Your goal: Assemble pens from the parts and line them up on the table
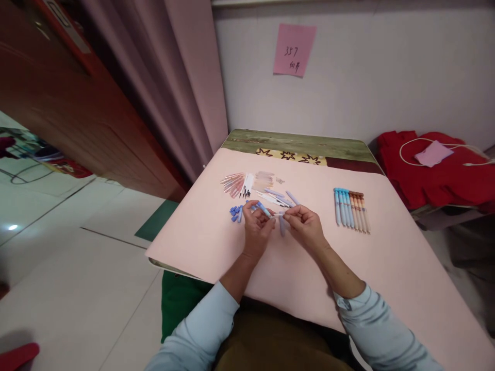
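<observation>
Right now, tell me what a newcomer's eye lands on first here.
The two hands, left hand and right hand, meet mid-table over a light blue pen barrel. To their right lies a neat row of finished pens; behind them, loose pen parts. A pink note hangs on the wall.

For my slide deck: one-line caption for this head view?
Left hand and right hand hold pen parts over pink table.

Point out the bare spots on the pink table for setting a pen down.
Bare: between right hand and the pen row; also the near-left table below the blue caps. Crowded: the parts pile behind both hands.
</observation>
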`<move>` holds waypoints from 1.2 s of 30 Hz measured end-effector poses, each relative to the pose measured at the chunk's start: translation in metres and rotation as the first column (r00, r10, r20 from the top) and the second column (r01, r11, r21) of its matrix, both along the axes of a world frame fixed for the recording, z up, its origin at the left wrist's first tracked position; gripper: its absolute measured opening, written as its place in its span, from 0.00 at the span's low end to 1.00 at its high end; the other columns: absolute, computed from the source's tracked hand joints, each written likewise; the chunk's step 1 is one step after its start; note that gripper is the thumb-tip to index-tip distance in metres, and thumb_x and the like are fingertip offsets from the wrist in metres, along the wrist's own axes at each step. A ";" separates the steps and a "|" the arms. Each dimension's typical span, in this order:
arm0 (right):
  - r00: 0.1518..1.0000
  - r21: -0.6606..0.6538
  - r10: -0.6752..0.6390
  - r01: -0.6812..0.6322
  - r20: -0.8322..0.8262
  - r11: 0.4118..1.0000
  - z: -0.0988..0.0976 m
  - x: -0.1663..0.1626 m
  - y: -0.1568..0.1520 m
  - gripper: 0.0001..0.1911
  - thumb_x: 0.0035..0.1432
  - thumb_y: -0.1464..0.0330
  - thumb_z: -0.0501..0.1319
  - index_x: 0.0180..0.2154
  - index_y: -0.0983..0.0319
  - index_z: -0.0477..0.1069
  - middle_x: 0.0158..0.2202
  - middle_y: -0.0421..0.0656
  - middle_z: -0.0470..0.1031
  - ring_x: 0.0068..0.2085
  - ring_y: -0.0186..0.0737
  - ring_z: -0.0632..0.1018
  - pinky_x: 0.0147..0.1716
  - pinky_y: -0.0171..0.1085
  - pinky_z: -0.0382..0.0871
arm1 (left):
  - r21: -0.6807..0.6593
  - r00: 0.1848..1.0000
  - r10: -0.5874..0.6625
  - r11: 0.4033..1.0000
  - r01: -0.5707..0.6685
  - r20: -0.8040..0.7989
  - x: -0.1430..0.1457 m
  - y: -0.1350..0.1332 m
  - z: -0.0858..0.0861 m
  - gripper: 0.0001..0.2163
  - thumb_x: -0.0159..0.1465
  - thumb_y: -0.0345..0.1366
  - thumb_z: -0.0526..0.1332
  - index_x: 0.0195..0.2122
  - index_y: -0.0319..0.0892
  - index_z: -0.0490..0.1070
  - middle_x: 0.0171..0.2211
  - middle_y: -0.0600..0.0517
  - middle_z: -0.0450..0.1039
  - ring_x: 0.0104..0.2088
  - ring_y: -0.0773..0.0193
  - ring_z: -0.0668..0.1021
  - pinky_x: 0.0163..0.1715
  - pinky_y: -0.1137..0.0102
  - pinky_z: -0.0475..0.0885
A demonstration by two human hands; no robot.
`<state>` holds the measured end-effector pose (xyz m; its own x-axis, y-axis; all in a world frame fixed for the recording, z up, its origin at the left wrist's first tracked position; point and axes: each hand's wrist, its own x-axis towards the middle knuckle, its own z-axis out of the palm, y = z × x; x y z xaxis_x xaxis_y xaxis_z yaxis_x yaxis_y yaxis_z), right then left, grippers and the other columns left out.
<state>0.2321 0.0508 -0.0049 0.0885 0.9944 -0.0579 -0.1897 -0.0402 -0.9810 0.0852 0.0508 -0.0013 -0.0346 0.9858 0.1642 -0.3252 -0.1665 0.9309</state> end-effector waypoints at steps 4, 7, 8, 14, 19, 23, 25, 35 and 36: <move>0.999 0.026 -0.021 0.022 -0.029 0.999 0.002 0.000 0.000 0.14 0.45 0.61 0.73 0.30 0.61 0.73 0.20 0.36 0.69 0.20 0.29 0.63 0.20 0.32 0.55 | -0.049 0.997 -0.051 0.997 0.055 0.065 -0.002 -0.002 0.004 0.22 0.59 0.35 0.65 0.48 0.49 0.53 0.34 0.56 0.74 0.21 0.74 0.70 0.21 0.78 0.64; 0.997 0.039 -0.016 0.019 -0.080 0.999 0.007 -0.001 0.000 0.16 0.45 0.60 0.73 0.34 0.60 0.74 0.23 0.37 0.72 0.21 0.28 0.63 0.21 0.32 0.56 | -0.124 0.984 -0.111 0.984 0.128 0.137 -0.003 -0.003 0.007 0.19 0.63 0.41 0.63 0.48 0.49 0.54 0.34 0.55 0.76 0.19 0.74 0.70 0.19 0.78 0.61; 0.996 0.037 -0.012 0.016 -0.093 0.999 0.008 -0.002 0.000 0.17 0.45 0.60 0.73 0.35 0.60 0.74 0.23 0.37 0.71 0.20 0.28 0.62 0.20 0.32 0.56 | -0.144 0.979 -0.116 0.980 0.140 0.165 -0.003 -0.003 0.007 0.20 0.62 0.41 0.64 0.48 0.49 0.54 0.35 0.55 0.77 0.19 0.74 0.71 0.18 0.78 0.61; 0.992 0.027 -0.027 0.031 -0.122 0.999 0.015 -0.002 0.000 0.17 0.42 0.59 0.75 0.29 0.60 0.73 0.18 0.35 0.68 0.19 0.28 0.60 0.19 0.32 0.53 | -0.208 0.935 -0.090 0.964 0.169 0.342 -0.004 0.003 0.006 0.19 0.58 0.38 0.69 0.46 0.43 0.64 0.37 0.50 0.79 0.25 0.72 0.75 0.22 0.77 0.66; 0.995 0.073 -0.013 0.021 -0.102 0.997 0.014 -0.001 -0.003 0.14 0.44 0.60 0.74 0.29 0.60 0.73 0.23 0.38 0.72 0.20 0.28 0.62 0.19 0.32 0.55 | -0.328 0.845 -0.011 0.919 0.220 0.535 -0.011 0.013 0.000 0.10 0.57 0.32 0.70 0.39 0.39 0.72 0.42 0.48 0.79 0.33 0.73 0.78 0.35 0.78 0.74; 0.997 0.087 0.004 0.002 -0.075 0.996 0.015 -0.002 -0.004 0.14 0.44 0.60 0.73 0.29 0.59 0.73 0.23 0.37 0.73 0.21 0.29 0.63 0.20 0.32 0.57 | -0.356 0.836 0.002 0.905 0.231 0.549 -0.012 0.015 -0.001 0.08 0.59 0.29 0.68 0.39 0.37 0.74 0.43 0.48 0.79 0.33 0.74 0.78 0.36 0.80 0.75; 0.998 0.081 0.013 -0.008 -0.059 0.997 0.016 -0.002 -0.004 0.14 0.44 0.60 0.73 0.29 0.60 0.73 0.22 0.37 0.71 0.21 0.29 0.64 0.21 0.32 0.58 | -0.356 0.843 -0.009 0.904 0.237 0.537 -0.011 0.014 -0.001 0.07 0.59 0.29 0.68 0.39 0.37 0.75 0.43 0.47 0.79 0.33 0.74 0.79 0.36 0.79 0.75; 1.000 0.072 0.004 -0.006 0.028 0.997 0.012 -0.002 -0.003 0.15 0.44 0.59 0.73 0.27 0.60 0.73 0.18 0.35 0.68 0.20 0.30 0.64 0.20 0.33 0.57 | -0.311 0.860 -0.083 0.911 0.270 0.503 -0.007 0.011 -0.002 0.11 0.55 0.31 0.71 0.38 0.39 0.72 0.41 0.48 0.79 0.32 0.72 0.79 0.36 0.78 0.75; 0.999 0.075 0.010 -0.012 0.034 0.997 0.011 -0.002 -0.003 0.15 0.45 0.59 0.73 0.27 0.60 0.73 0.18 0.35 0.67 0.20 0.30 0.64 0.20 0.33 0.57 | -0.302 0.864 -0.100 0.912 0.278 0.494 -0.007 0.010 -0.001 0.12 0.55 0.31 0.71 0.38 0.38 0.72 0.40 0.48 0.79 0.33 0.72 0.79 0.36 0.77 0.74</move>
<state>0.2304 0.0476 0.0063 0.0781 0.9967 0.0197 -0.1569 0.0318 -0.9871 0.0782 0.0611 -0.0024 0.1751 0.9678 -0.1808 -0.7181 0.2511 0.6491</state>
